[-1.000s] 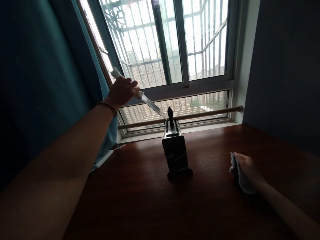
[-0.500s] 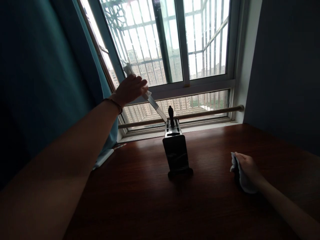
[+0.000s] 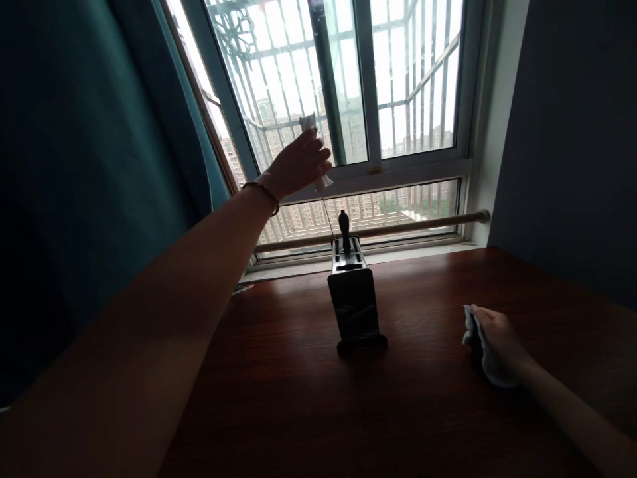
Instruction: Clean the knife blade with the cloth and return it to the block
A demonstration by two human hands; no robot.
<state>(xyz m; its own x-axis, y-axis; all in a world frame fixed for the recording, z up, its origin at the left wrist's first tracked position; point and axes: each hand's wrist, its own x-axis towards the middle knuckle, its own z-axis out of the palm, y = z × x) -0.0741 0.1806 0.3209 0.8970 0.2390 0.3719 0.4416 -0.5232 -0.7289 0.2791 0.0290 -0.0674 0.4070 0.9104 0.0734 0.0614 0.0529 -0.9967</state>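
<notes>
My left hand (image 3: 301,162) is closed around a knife (image 3: 329,219) by its handle, which is wrapped in pale tissue or cloth (image 3: 323,183). The blade shows as a thin line, almost edge-on, with its tip at the far left slot of a dark knife block (image 3: 354,305). Whether the tip is inside the slot I cannot tell. Another black handle (image 3: 344,229) stands up from the block's top. On the right, my right hand (image 3: 501,340) grips a grey-white cloth (image 3: 492,370) low over the table; a dark shape beneath the cloth is hard to make out.
The reddish-brown wooden table (image 3: 423,398) reaches to the window (image 3: 413,166), where a horizontal rail (image 3: 428,223) runs behind the block. A blue-green curtain (image 3: 144,133) hangs at left, and a dark wall (image 3: 567,146) stands at right.
My left hand has moved right, bringing the knife from a slant to nearly upright over the block, its blade turned edge-on. My right hand and the cloth have stayed about where they were.
</notes>
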